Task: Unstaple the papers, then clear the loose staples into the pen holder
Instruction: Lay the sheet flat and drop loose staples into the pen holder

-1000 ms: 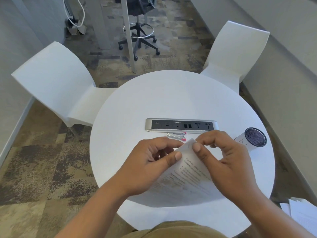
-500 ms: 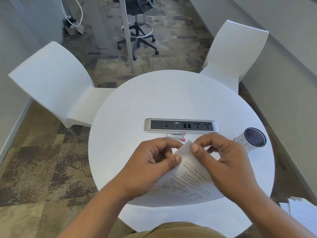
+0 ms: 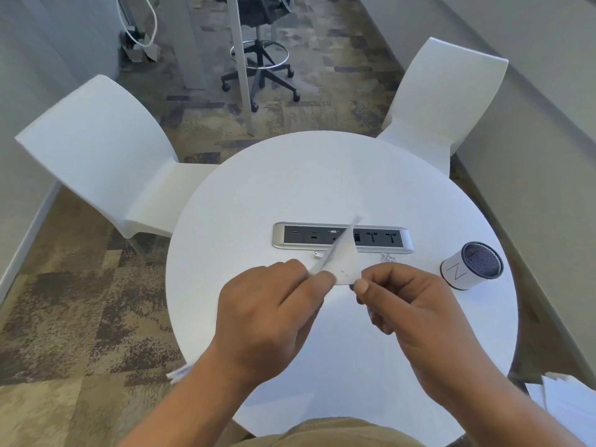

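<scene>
My left hand (image 3: 274, 314) pinches the stapled papers (image 3: 343, 261) near a corner and holds that corner raised, pointing toward the far side of the round white table (image 3: 322, 175). The rest of the sheets runs back under my left forearm. My right hand (image 3: 406, 311) pinches the same corner from the right, thumb and forefinger closed at its edge. Small dark staple marks show on the paper between my hands. A little heap of loose staples (image 3: 388, 258) lies just beyond my right hand. The white pen holder (image 3: 456, 274) with a dark mesh inside stands at the right.
A built-in power strip (image 3: 380, 237) crosses the table's middle, with a small metal tool (image 3: 317, 254) just in front, partly hidden by paper. Two white chairs (image 3: 106, 156) (image 3: 442, 101) flank the table. More sheets (image 3: 571, 408) lie at the lower right.
The papers lay flat under both hands; now the corner is lifted and the sheets have swung left under my left arm. My right hand has pulled back to the corner's right edge.
</scene>
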A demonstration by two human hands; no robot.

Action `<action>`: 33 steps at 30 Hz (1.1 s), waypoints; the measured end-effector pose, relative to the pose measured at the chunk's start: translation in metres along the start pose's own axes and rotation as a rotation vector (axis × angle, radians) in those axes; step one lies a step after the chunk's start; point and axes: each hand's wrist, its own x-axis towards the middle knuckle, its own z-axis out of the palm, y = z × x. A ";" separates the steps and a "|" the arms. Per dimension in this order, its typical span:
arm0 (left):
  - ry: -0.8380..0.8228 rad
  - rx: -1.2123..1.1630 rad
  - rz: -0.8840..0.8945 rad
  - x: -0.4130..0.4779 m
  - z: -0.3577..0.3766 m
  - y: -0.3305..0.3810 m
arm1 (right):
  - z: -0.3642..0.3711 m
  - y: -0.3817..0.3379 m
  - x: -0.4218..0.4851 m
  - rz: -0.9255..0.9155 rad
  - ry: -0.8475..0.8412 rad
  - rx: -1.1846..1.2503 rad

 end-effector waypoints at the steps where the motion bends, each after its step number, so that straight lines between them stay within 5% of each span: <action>1: 0.008 -0.012 -0.009 0.001 0.000 0.000 | 0.000 0.000 0.000 -0.015 -0.001 -0.001; 18: 0.047 -0.105 -0.088 0.000 0.000 -0.002 | 0.000 0.007 0.001 -0.128 -0.011 0.005; 24: 0.135 -0.564 -0.507 0.008 -0.007 -0.004 | -0.023 0.062 0.033 -0.142 0.249 -0.054; 30: 0.202 -1.120 -0.947 0.018 -0.010 -0.020 | -0.033 0.120 0.041 0.031 -0.110 0.188; 33: 0.261 -1.184 -1.207 0.008 0.001 -0.042 | -0.021 0.133 0.036 0.109 -0.106 0.186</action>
